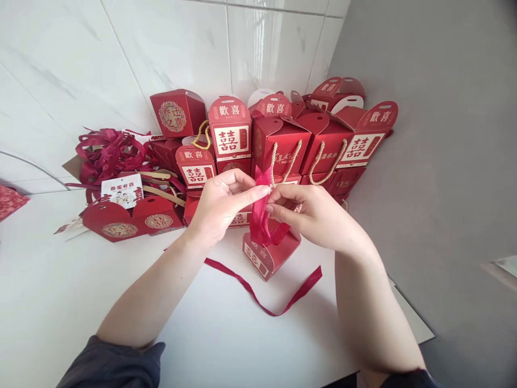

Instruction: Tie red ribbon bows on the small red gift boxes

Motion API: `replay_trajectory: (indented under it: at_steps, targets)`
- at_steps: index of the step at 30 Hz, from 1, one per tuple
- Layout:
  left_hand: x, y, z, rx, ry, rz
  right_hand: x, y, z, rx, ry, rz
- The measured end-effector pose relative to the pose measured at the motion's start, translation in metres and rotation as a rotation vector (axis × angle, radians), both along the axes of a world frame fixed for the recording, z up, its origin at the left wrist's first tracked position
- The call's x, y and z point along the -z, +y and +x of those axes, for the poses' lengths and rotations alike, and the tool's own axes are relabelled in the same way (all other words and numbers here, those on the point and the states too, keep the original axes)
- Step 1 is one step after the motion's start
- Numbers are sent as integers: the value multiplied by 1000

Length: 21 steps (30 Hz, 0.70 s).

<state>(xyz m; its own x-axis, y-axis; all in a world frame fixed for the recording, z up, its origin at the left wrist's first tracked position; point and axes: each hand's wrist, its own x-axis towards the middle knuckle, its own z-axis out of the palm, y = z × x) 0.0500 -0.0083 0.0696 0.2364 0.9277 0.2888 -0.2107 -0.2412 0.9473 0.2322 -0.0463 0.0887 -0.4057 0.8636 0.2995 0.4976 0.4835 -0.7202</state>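
Observation:
Above a small red box (278, 252) on the white table, my left hand (226, 205) pinches a dark pink ribbon (260, 215) between thumb and fingers. Close beside it on the right, my right hand (315, 215) is closed on the same ribbon, its thumb and fingertips pressed together. The ribbon hangs in a loop down to the top of the box and hides part of it. A loose length of red ribbon (258, 302) curves across the table in front of the box.
Stacked red gift boxes (283, 143), some with rope handles, stand along the tiled wall (177, 48). At the left, a pile of ribbons (115, 153) lies behind an open red box (133, 218) holding a white card (121, 189). A grey wall (436, 161) rises at right.

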Motion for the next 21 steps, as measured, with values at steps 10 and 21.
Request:
replay_trajectory:
  at_steps: [10,21]
  targets:
    - [4,0,1,9,40,-10,1,3,6,35,137,-26]
    - [2,-7,6,53,108,-46,6,9,3,145,329,-30]
